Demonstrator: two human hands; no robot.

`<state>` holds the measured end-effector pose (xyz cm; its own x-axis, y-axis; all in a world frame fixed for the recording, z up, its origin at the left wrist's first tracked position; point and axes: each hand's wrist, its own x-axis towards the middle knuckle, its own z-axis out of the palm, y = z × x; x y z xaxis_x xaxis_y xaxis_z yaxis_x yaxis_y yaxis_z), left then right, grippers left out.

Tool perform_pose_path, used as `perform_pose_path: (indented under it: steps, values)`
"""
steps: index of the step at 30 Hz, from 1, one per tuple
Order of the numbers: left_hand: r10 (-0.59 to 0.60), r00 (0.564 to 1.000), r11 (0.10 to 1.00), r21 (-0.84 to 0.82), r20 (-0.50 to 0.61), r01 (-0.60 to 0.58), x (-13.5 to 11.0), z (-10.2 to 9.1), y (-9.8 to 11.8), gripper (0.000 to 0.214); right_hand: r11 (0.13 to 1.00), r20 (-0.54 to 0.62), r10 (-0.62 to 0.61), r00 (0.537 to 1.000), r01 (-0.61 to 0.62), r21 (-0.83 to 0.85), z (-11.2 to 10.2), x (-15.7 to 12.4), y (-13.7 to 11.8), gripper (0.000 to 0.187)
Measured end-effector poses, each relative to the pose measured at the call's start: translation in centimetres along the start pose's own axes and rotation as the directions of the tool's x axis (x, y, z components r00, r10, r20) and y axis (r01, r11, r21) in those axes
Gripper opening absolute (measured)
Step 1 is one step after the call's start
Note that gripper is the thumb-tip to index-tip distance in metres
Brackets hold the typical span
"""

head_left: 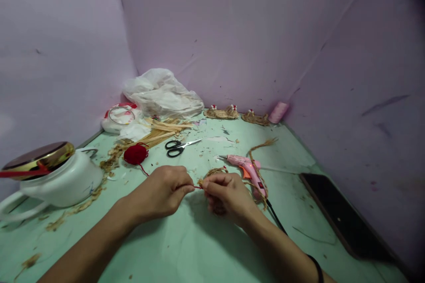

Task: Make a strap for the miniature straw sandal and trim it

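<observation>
My left hand (164, 190) is closed in a pinch on a strand of red yarn (198, 187), drawn short between my two hands. My right hand (229, 196) is closed around a piece of braided straw (215, 171); most of that piece is hidden behind my fingers. A red yarn ball (136, 154) lies beyond my left hand, with a loose tail toward it. Black-handled scissors (179, 147) lie partly open past both hands. Just beyond my right hand rests a pink glue gun (247, 169), with a straw braid (260, 172) across it.
At left stands a white teapot-like pot (71, 179) with a gold-rimmed lid. Dry straw strips (162, 131) and a white plastic bag (164, 93) lie at the back left. Two woven straw pieces (221, 113), a pink thread spool (278, 112) and a dark phone (345, 216) are farther right.
</observation>
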<state>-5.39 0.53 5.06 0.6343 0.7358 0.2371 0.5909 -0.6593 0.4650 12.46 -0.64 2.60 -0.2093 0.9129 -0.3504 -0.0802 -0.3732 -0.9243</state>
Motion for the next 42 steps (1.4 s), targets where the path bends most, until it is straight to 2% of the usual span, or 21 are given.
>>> perform_pose_path:
  steps: [6,8,10,12,14,16,17,19,21,24,26,27,29,30,32,33,34,36,38,40,42]
  values:
    - [0.041,0.998,0.997,-0.070,-0.049,-0.044,0.0,-0.2,0.8,0.016,0.902,0.131,-0.164,0.978,0.203,-0.381,0.3,-0.3,0.6,0.015]
    - [-0.008,1.000,0.982,-0.187,-0.021,0.004,0.2,-0.2,0.9,0.016,0.860,0.218,-0.214,0.952,0.289,-0.421,0.5,-0.8,0.5,0.017]
    - [-0.124,0.992,0.927,-0.355,0.022,0.123,0.6,-0.1,0.9,0.017,0.843,0.279,-0.292,0.915,0.384,-0.376,0.7,-1.4,0.3,0.018]
    - [-0.241,0.969,0.830,-0.506,0.052,0.234,0.9,0.5,1.0,0.018,0.853,0.225,-0.379,0.898,0.433,-0.291,0.8,-1.7,0.2,0.017]
    - [-0.313,0.950,0.782,-0.564,0.015,0.266,1.0,1.7,1.2,0.020,0.868,0.061,-0.442,0.895,0.444,-0.222,0.9,-1.6,0.3,0.019]
    - [-0.317,0.942,0.848,-0.477,-0.108,0.230,0.9,3.2,1.5,0.023,0.873,-0.084,-0.467,0.881,0.443,-0.207,0.9,-1.2,0.7,0.022]
    - [-0.269,0.941,0.910,-0.373,-0.204,0.180,0.7,4.0,1.7,0.026,0.867,-0.133,-0.479,0.868,0.443,-0.227,0.9,-0.9,0.9,0.022]
    - [-0.070,0.942,0.993,-0.117,-0.329,0.033,0.3,5.2,2.1,0.024,0.833,-0.194,-0.519,0.832,0.442,-0.332,0.7,-0.3,1.2,0.020]
    - [0.121,0.928,0.991,0.100,-0.351,-0.091,-0.1,5.4,2.1,0.023,0.761,-0.202,-0.576,0.792,0.429,-0.486,0.3,0.1,1.3,0.018]
    - [0.226,0.925,0.967,0.183,-0.305,-0.176,-0.3,4.2,1.8,0.021,0.581,0.011,-0.621,0.784,0.470,-0.665,-0.2,0.1,1.0,0.013]
    - [0.172,0.949,0.985,0.065,-0.264,-0.160,-0.2,2.9,1.4,0.020,0.477,0.229,-0.586,0.778,0.558,-0.679,-0.4,-0.3,0.6,0.015]
    - [0.097,0.966,0.993,-0.047,-0.239,-0.111,-0.1,2.4,1.2,0.019,0.465,0.315,-0.559,0.767,0.605,-0.646,-0.4,-0.6,0.4,0.016]
    - [-0.119,0.982,0.931,-0.360,-0.147,0.059,0.3,1.7,1.1,0.018,0.571,0.379,-0.519,0.766,0.641,-0.514,-0.3,-1.1,0.2,0.018]
    - [-0.219,0.972,0.840,-0.523,-0.081,0.146,0.5,1.7,1.1,0.017,0.663,0.357,-0.509,0.783,0.622,-0.418,-0.2,-1.3,0.1,0.018]
    - [-0.359,0.933,0.600,-0.760,0.022,0.249,1.0,2.2,1.4,0.020,0.814,0.243,-0.485,0.840,0.535,-0.226,0.1,-1.5,0.2,0.019]
    - [-0.407,0.913,0.518,-0.816,0.031,0.259,1.1,2.7,1.6,0.022,0.853,0.158,-0.472,0.867,0.495,-0.166,0.3,-1.4,0.2,0.021]
    - [-0.452,0.892,0.487,-0.836,0.006,0.253,1.2,3.3,1.9,0.022,0.873,0.063,-0.462,0.885,0.466,-0.144,0.4,-1.3,0.4,0.022]
    - [-0.499,0.861,0.565,-0.789,-0.093,0.242,1.2,4.4,2.3,0.020,0.875,-0.114,-0.466,0.877,0.439,-0.204,0.6,-0.8,0.6,0.022]
    - [-0.456,0.869,0.720,-0.655,-0.195,0.231,1.1,5.0,2.5,0.019,0.850,-0.213,-0.496,0.842,0.421,-0.316,0.7,-0.3,0.9,0.019]
    - [-0.315,0.911,0.872,-0.460,-0.268,0.166,0.8,5.1,2.3,0.022,0.805,-0.215,-0.530,0.820,0.406,-0.433,0.6,0.1,1.1,0.018]
    - [-0.120,0.953,0.968,-0.248,-0.278,0.050,0.5,4.7,1.7,0.023,0.740,-0.149,-0.541,0.828,0.384,-0.552,0.4,0.2,1.2,0.017]
